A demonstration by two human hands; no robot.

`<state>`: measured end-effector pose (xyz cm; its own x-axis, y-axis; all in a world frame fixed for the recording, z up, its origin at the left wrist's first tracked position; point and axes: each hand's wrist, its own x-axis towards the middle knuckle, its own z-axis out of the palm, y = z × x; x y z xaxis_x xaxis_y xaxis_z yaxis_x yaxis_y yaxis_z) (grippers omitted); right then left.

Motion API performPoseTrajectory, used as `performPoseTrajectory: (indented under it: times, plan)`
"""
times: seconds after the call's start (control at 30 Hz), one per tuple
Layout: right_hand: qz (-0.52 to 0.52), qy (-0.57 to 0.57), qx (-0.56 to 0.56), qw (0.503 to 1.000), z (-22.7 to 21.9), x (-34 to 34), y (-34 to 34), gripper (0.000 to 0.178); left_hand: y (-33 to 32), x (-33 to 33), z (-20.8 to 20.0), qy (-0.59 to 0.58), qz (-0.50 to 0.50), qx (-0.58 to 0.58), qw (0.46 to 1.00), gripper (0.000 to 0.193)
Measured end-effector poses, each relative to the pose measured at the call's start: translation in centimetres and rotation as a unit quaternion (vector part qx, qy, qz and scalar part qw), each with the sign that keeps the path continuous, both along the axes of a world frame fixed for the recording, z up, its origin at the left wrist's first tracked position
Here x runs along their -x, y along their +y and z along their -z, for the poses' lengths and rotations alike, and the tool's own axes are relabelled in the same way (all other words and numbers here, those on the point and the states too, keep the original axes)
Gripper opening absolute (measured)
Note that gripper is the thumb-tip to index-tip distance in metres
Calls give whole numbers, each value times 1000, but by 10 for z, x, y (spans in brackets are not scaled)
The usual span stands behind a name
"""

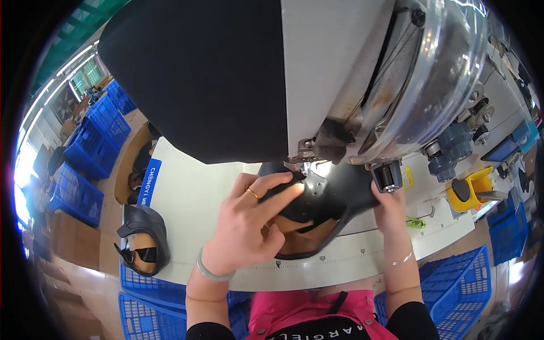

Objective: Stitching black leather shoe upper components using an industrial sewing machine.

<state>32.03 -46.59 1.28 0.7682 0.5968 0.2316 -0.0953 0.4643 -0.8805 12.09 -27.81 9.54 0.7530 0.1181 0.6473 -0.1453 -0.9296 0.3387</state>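
A black leather shoe upper [310, 201] with a tan lining lies under the needle area of a large sewing machine [334, 73]. My left hand [246, 218] reaches over its left side. Two stretched fingers press on the leather close to the presser foot, while the thumb is bent inward. At the opposite edge, my right hand [391, 212] grips the upper with the thumb on top; its other fingers are mostly hidden. Another black shoe upper [143, 241], also tan inside, sits at the table's left end.
The pale worktable [192, 226] carries a ruler scale along its front edge. A green cutter [415, 222] and a yellow holder [473, 190] are on the right. Blue crates [462, 283] stand below the table, with more blue crates [76, 192] and cardboard boxes [79, 238] at left.
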Motion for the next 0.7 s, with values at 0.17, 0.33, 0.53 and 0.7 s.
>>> performPoseTrajectory:
  times: [0.17, 0.33, 0.53, 0.7]
  plan:
    - [75, 24, 20, 997, -16, -40, 31, 40, -17, -2, 9, 54, -52, -53, 996, 61]
    - [163, -26, 41, 985, -18, -47, 54, 17, -26, -4, 14, 33, -67, -67, 995, 60]
    - [194, 31, 34, 980, -3, -61, 61, 14, -31, -6, 16, 27, -79, -75, 994, 62]
    - [254, -138, 27, 957, 28, -87, 60, 16, -35, -9, 16, 21, -80, -90, 993, 64]
